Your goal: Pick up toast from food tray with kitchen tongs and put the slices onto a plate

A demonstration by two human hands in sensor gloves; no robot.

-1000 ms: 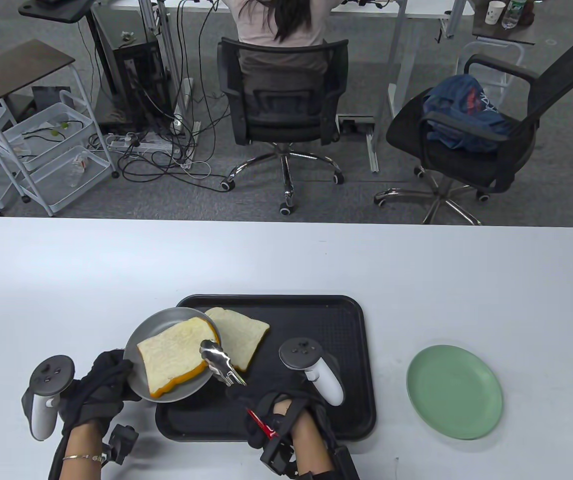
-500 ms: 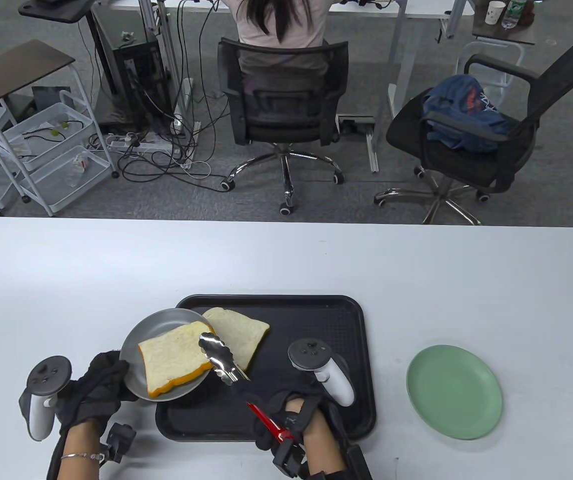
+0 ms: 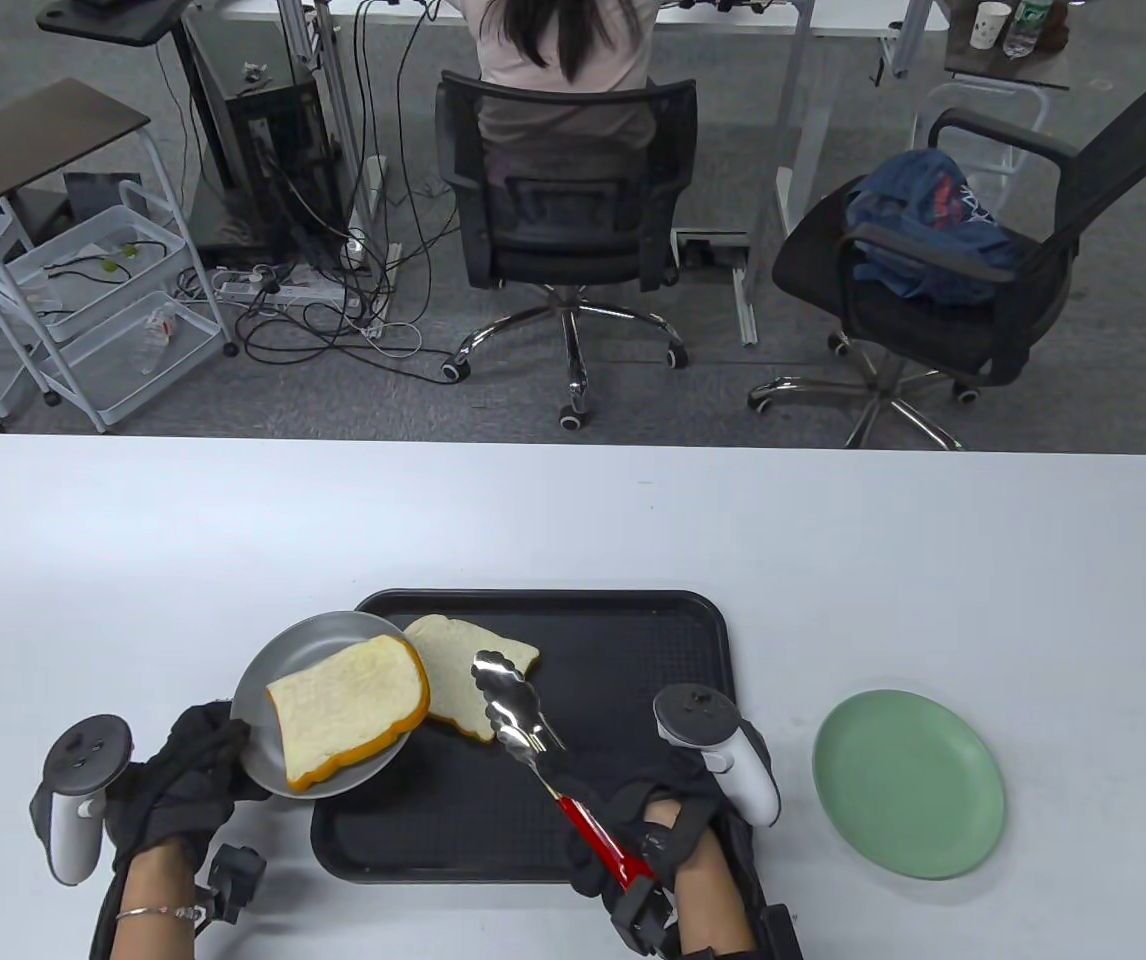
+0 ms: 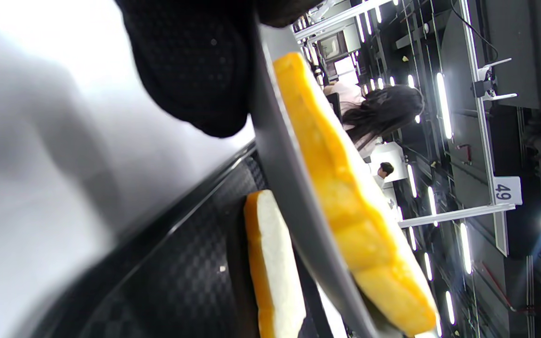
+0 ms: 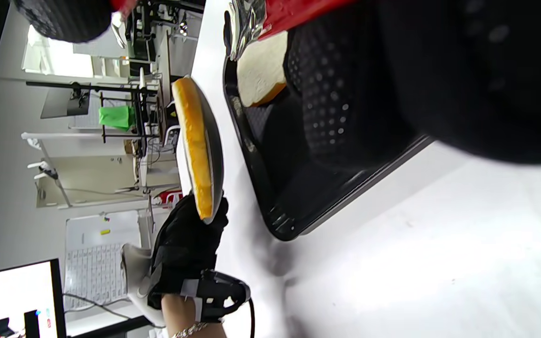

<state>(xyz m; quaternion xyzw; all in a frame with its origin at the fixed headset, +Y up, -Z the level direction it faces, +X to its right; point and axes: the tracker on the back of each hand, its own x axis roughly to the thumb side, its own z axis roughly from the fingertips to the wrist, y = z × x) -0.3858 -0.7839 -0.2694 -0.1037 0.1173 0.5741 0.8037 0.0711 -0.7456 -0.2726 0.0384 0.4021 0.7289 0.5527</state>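
My left hand grips the near-left rim of a grey metal plate and holds it above the tray's left edge. One toast slice lies on that plate, seen edge-on in the left wrist view as the toast slice on the plate rim. A second toast slice lies flat on the black tray. My right hand holds the red-handled tongs. Their metal tips hover at that slice's right edge, close together with nothing between them.
A green plate sits on the white table to the right of the tray. Beyond the table's far edge stand office chairs, a seated person, a wire cart and floor cables.
The tongs have left the slice on the grey plate and swung right, over the slice on the tray. My right hand moved right, and the grey plate shifted slightly left.
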